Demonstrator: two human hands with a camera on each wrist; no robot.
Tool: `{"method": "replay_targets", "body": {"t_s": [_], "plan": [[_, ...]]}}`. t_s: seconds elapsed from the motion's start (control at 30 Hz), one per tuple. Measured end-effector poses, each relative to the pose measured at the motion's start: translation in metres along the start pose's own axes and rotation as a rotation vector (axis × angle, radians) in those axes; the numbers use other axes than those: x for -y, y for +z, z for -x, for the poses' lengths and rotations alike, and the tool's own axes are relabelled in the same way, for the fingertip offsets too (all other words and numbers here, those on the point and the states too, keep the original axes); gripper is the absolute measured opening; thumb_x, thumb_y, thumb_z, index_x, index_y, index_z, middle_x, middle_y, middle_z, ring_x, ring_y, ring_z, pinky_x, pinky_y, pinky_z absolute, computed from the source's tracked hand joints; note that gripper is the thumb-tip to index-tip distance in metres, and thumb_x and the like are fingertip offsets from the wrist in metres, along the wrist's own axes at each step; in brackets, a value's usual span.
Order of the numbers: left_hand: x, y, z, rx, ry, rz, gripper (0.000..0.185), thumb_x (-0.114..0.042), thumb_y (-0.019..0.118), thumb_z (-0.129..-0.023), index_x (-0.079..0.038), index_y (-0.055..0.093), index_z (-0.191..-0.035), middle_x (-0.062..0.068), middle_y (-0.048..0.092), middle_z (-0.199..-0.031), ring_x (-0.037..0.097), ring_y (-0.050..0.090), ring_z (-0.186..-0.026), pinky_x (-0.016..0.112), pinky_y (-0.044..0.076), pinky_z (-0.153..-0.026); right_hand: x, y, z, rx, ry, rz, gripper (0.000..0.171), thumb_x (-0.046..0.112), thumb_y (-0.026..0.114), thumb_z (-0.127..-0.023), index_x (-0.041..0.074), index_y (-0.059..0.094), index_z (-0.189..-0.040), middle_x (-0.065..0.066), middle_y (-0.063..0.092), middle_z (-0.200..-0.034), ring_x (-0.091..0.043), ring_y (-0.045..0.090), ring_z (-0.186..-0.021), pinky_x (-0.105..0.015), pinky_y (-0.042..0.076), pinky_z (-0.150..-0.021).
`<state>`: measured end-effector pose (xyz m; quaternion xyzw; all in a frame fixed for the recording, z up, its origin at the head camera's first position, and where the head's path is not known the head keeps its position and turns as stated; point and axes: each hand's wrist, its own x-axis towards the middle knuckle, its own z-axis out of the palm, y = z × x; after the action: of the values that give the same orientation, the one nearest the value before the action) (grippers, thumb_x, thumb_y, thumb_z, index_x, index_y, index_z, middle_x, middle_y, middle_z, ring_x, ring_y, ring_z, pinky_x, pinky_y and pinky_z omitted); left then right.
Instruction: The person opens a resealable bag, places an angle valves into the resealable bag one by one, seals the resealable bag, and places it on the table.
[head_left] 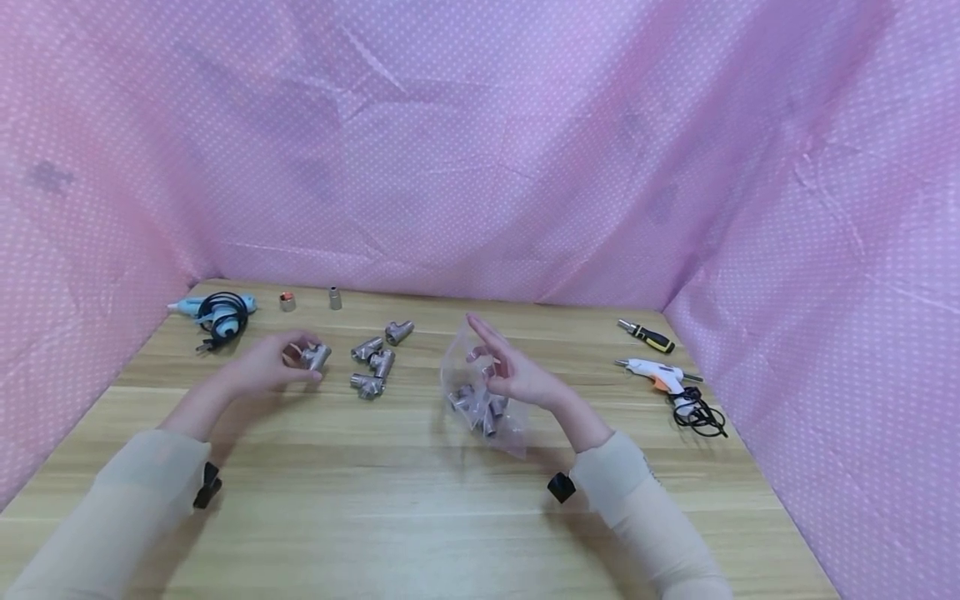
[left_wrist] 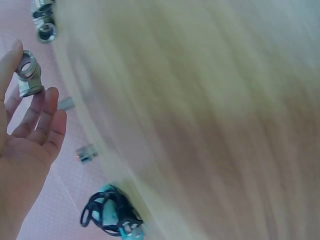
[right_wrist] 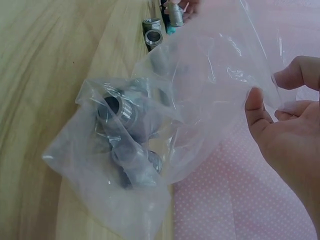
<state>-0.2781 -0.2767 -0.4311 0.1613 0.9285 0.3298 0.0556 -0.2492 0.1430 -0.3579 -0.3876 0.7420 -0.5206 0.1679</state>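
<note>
My left hand (head_left: 279, 360) pinches a small metal pipe fitting (head_left: 316, 357) just above the wooden table (head_left: 390, 500); in the left wrist view the fitting (left_wrist: 28, 75) sits between the fingertips (left_wrist: 47, 100). My right hand (head_left: 517, 377) holds up a clear plastic bag (head_left: 487, 404) by its edge, the thumb (right_wrist: 255, 107) and fingers pinching the film. Several metal fittings (right_wrist: 122, 107) lie in the bottom of the bag (right_wrist: 150, 150). Between the hands, a few more loose fittings (head_left: 372, 360) lie on the table.
A blue glue gun (head_left: 217, 315) with a coiled cord and two small metal sleeves (head_left: 287, 302) lie at the back left. A screwdriver (head_left: 647, 335) and a white glue gun (head_left: 660, 375) with a black cord lie at the right. Pink dotted cloth (head_left: 480, 167) walls three sides.
</note>
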Motion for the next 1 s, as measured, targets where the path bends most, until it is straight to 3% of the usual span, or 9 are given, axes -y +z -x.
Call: {"method": "replay_targets", "body": {"t_s": [0.2,0.37,0.43,0.6,0.8,1.0], "plan": [[-0.017,-0.007,-0.001,-0.055,0.038,-0.001,0.06,-0.031,0.08,-0.075,-0.007,0.053,-0.122,0.011,0.06,-0.103,0.024,0.058,-0.091,0.032,0.052,-0.073,0.001,-0.003,-0.002,0.006,0.006,0.014,0.091,-0.024,0.046,-0.075,-0.001,0.0,-0.149,-0.017,-0.004,-0.157,-0.046,0.037,-0.12,-0.027,0.045,-0.079],[-0.036,-0.011,0.0,-0.108,0.063,-0.002,0.058,-0.035,0.08,-0.075,-0.01,0.054,-0.121,0.01,0.061,-0.103,0.023,0.06,-0.089,0.03,0.054,-0.071,0.002,-0.005,-0.002,-0.011,-0.012,0.018,0.088,-0.025,0.046,-0.074,-0.004,0.005,-0.149,-0.018,-0.003,-0.157,-0.046,0.037,-0.121,-0.05,0.048,-0.085],[-0.045,-0.011,0.0,-0.12,0.071,0.002,0.06,-0.037,0.079,-0.075,-0.009,0.054,-0.122,0.011,0.061,-0.102,0.022,0.061,-0.088,0.03,0.054,-0.071,0.0,-0.005,-0.003,-0.024,-0.035,0.02,0.086,-0.026,0.046,-0.073,-0.007,0.007,-0.147,-0.019,-0.003,-0.157,-0.048,0.037,-0.12,-0.049,0.049,-0.084],[-0.071,-0.009,-0.002,-0.133,0.105,0.01,0.063,-0.039,0.079,-0.074,-0.008,0.054,-0.124,0.009,0.062,-0.101,0.022,0.061,-0.086,0.031,0.054,-0.071,-0.002,-0.005,-0.004,-0.063,-0.052,0.003,0.085,-0.027,0.044,-0.071,-0.009,0.009,-0.146,-0.022,-0.002,-0.155,-0.049,0.038,-0.117,-0.029,0.049,-0.079],[-0.106,-0.005,-0.005,-0.178,0.16,0.011,0.063,-0.043,0.08,-0.071,-0.012,0.056,-0.121,0.003,0.063,-0.097,0.018,0.061,-0.084,0.031,0.054,-0.071,-0.008,-0.006,-0.007,-0.078,-0.024,-0.006,0.089,-0.025,0.046,-0.072,-0.003,0.007,-0.149,-0.018,-0.001,-0.157,-0.046,0.039,-0.119,-0.033,0.049,-0.081],[-0.14,0.0,-0.007,-0.219,0.191,0.037,0.065,-0.044,0.082,-0.068,-0.013,0.058,-0.12,0.001,0.061,-0.099,0.016,0.059,-0.085,0.031,0.053,-0.071,-0.025,-0.008,-0.011,-0.091,-0.025,0.015,0.091,-0.022,0.049,-0.075,0.005,0.008,-0.151,-0.011,0.0,-0.158,-0.043,0.042,-0.12,-0.024,0.049,-0.078]]}}
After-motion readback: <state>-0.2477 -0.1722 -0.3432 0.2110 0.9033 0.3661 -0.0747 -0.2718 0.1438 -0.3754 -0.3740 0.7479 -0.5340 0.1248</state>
